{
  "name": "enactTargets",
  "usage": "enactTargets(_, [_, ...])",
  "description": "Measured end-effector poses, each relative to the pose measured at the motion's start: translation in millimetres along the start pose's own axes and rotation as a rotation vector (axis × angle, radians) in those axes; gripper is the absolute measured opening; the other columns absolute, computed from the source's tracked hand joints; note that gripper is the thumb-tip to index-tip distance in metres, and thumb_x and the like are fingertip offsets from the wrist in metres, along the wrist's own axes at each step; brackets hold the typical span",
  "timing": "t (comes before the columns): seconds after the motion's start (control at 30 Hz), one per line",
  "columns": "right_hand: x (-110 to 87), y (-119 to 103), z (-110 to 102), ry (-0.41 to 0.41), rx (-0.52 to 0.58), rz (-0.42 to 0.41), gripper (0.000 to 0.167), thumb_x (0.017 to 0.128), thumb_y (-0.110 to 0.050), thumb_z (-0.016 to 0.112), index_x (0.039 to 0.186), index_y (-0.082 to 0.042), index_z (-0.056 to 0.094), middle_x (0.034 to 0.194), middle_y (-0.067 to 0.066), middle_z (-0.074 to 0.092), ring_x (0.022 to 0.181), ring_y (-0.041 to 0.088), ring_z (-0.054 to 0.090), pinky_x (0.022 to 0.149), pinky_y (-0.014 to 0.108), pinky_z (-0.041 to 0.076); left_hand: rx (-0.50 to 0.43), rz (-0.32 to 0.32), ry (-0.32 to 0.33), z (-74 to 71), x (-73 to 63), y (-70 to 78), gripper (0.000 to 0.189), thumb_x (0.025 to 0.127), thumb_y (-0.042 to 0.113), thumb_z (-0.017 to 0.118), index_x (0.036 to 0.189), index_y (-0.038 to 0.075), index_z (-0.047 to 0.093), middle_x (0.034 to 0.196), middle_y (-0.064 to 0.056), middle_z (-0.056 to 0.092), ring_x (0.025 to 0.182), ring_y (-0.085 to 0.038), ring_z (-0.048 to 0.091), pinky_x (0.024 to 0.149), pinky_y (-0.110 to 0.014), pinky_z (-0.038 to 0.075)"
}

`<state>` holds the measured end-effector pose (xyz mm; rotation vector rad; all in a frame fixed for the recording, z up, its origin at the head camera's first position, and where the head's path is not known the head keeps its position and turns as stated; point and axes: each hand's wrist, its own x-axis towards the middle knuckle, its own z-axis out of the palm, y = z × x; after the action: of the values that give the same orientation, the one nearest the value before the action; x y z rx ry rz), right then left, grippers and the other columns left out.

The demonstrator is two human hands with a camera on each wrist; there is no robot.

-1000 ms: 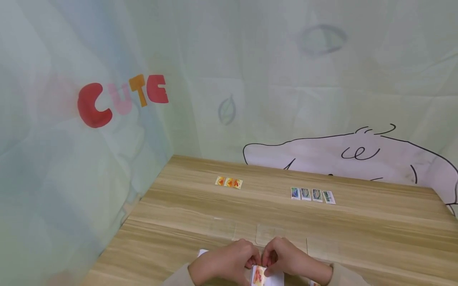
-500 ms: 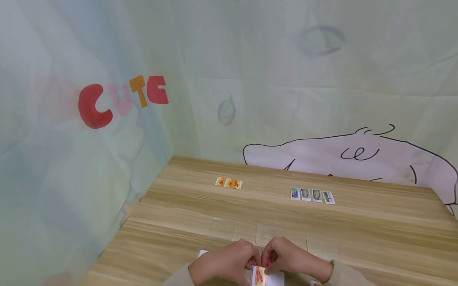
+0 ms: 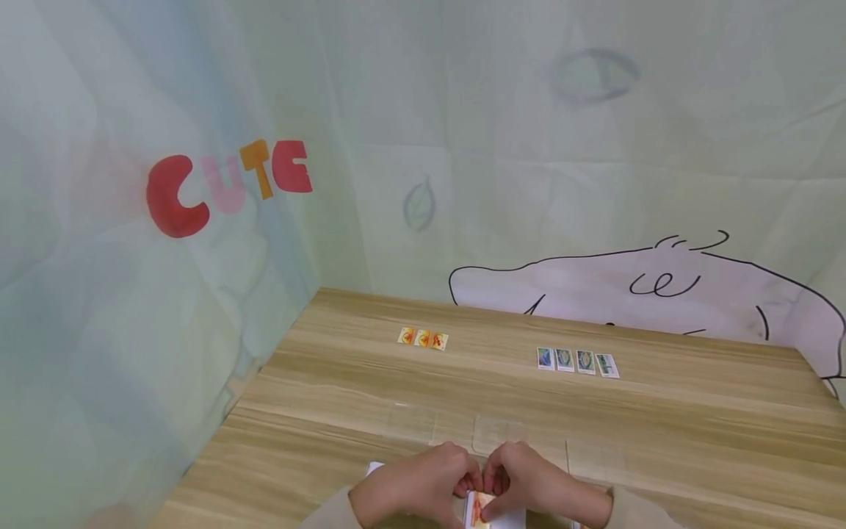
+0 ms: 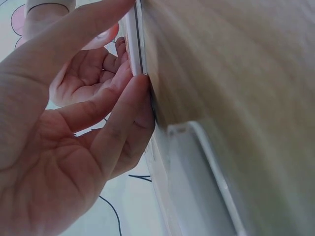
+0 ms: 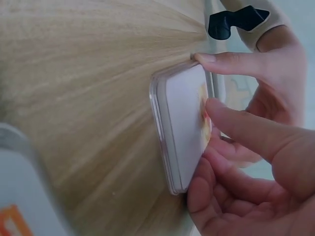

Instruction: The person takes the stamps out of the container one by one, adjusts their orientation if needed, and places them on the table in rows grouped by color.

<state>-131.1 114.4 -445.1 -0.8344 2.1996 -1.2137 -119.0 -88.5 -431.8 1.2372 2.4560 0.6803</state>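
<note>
My left hand [image 3: 423,477] holds a white case [image 3: 512,518] with rounded corners and clear edges by its side, thumb at the near end and fingers at the far edge. On its face lies a small orange-and-yellow picture card [image 3: 477,507]. My right hand [image 3: 529,481] has its thumb on this picture, with the other fingers curled at the far edge; the two hands' fingertips meet there. The right wrist view shows the white face [image 5: 182,118] side-on, close over the wooden table [image 5: 98,98]. Both forearms hide parts of the table.
Clear flat plates [image 3: 499,433] lie just beyond the hands. Three orange-yellow cards [image 3: 423,338] and several blue-green cards [image 3: 575,360] sit farther back. Another white case [image 5: 19,172] with orange print lies at the right. Fabric walls [image 3: 568,184] border the table's left and back.
My right thumb has slid left and now covers more of the picture card. The left hand keeps the same hold. The cards and plates have not moved.
</note>
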Motion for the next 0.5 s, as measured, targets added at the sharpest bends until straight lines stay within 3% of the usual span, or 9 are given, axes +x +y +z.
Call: enactTargets(0.5, [0.4, 0.5, 1.8, 0.026, -0.015, 0.025, 0.025, 0.068, 0.0, 0.089, 0.073, -0.006, 0.066, 0.064, -0.007, 0.058, 0.059, 0.002, 0.05, 0.053, 0.018, 0.042, -0.01, -0.007, -0.01, -0.5, 0.2, 0.1, 0.034, 0.069, 0.024, 0.092, 0.089, 0.009, 0.068, 0.075, 0.015, 0.053, 0.066, 0.007, 0.047, 0.06, -0.005, 0.042])
